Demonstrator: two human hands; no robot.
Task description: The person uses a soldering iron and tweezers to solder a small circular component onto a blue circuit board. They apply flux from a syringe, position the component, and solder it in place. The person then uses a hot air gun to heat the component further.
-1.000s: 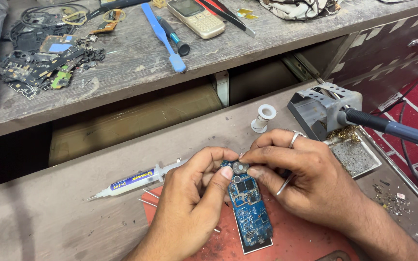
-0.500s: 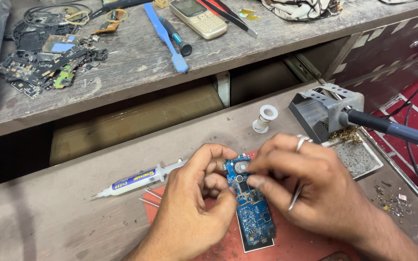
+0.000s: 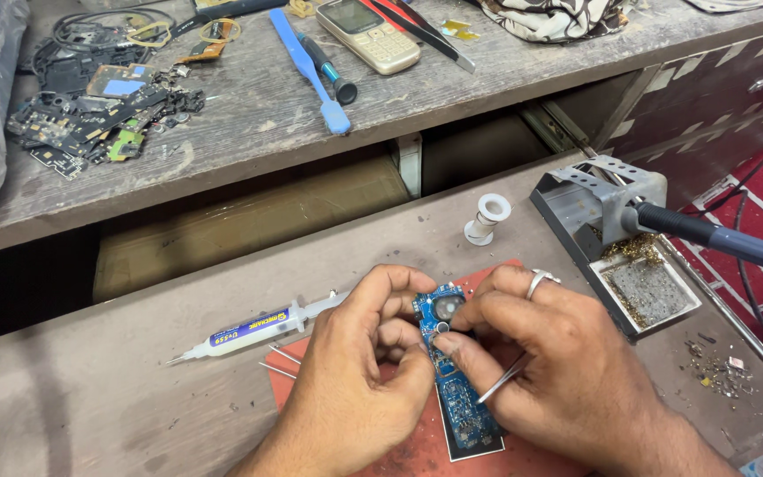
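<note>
Your left hand (image 3: pixel 359 371) and right hand (image 3: pixel 558 371) meet over the blue circuit board (image 3: pixel 452 389), which lies on a red mat (image 3: pixel 417 455) at the near edge of the grey workbench (image 3: pixel 90 415). Compared with a second ago, your right hand has slid down from the board's top edge: its index fingertip now presses on the board just below the round silver component (image 3: pixel 446 306), while metal tweezers (image 3: pixel 501 382) stay pinched lower in the same hand. Your left fingers are closed on the board's left edge, steadying it (thumb and fingertips touching it). The board has barely shifted, so the work looks to have moved from its top edge to its upper middle. The board is long, narrow, densely populated, its lower half exposed. A white syringe (image 3: pixel 249 331) lies just left; a soldering iron (image 3: pixel 717 238) rests in its stand to the right.
</note>
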